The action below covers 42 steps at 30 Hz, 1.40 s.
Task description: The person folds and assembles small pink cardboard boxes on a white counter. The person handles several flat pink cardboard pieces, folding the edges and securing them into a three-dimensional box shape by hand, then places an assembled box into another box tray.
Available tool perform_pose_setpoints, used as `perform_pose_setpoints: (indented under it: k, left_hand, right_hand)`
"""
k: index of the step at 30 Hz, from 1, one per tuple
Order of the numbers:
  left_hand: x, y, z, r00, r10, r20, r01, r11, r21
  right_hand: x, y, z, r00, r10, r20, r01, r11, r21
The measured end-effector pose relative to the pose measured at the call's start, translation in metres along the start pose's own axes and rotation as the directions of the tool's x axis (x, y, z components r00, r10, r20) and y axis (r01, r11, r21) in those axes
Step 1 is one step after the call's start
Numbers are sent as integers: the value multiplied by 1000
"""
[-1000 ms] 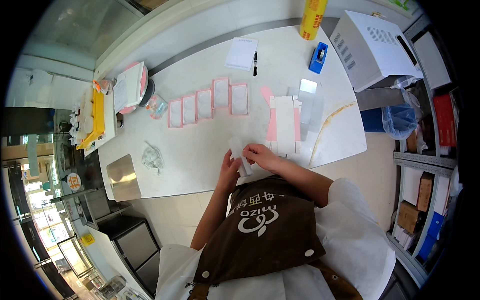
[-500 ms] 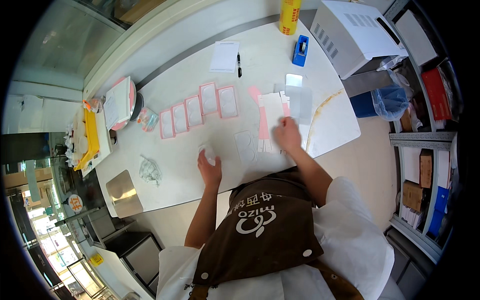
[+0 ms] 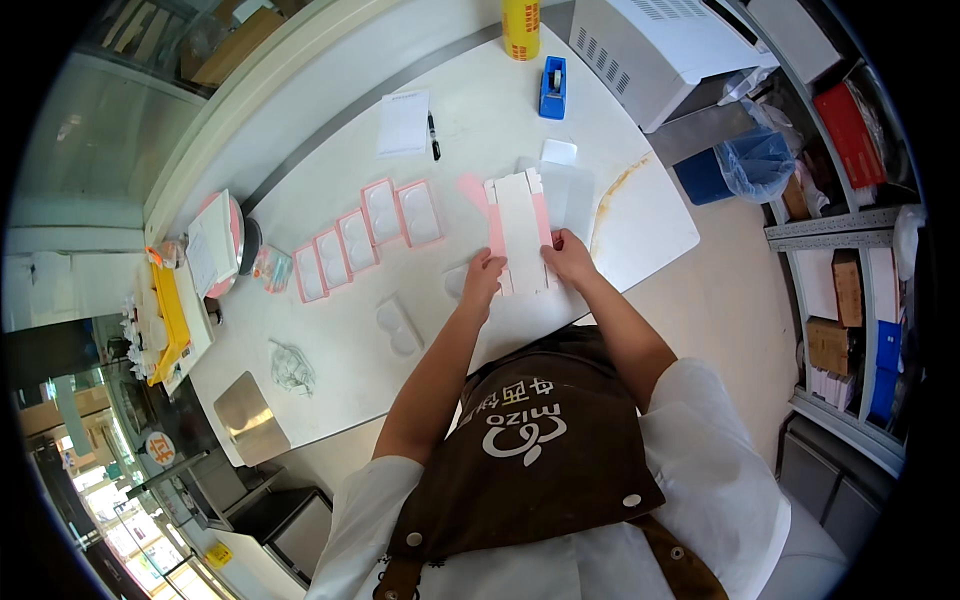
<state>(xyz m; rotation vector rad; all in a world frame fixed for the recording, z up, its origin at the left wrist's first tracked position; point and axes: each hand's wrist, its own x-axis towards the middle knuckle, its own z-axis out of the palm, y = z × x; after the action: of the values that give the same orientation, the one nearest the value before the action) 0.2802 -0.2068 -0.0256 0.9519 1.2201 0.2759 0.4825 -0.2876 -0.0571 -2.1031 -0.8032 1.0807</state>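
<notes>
Between the gripping hands [image 3: 571,260] is a pink-and-white carton [image 3: 522,232], seemingly flat.

the flat carton [image 3: 518,235] looks like matt card, the loose tray [image 3: 399,327] clear glossy plastic, the apron [image 3: 600,450] matt cloth.

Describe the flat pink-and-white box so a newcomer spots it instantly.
On the white table, look between the left hand and the right hand. The flat box is there, each hand holding one long edge. Unlike the five pink boxes to its left, it is longer and flattened, a wide white panel between pink strips.
</notes>
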Motion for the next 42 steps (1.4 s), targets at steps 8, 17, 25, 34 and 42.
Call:
perform_pose_setpoints:
  k: [8,17,25,34,42]
  left_hand:
    - [-19,-2,-6,988,78,-134,-100,980,-173]
    - [-101,70,-23,912,360,-197,-208,819,535]
    - [-128,89,-37,709,622,-334,-255,667,700]
    - [-188,117,-31,812,546,-206,-295,688,663]
    - [-210,118,-71,820,560,-121,-483,789,380]
  right_hand:
    - [-32,-19,-40,963,-127,239,-9,869,495]
    - [-84,-111,-36,909,-385,160,400,914,-72]
    - [-136,-168,-1,726,-670,158,675,648,-352]
    - [-140,-193,23,817,-471,333,568,556,-607]
    - [-136,-226,-11,768,-614,184,611,788,79]
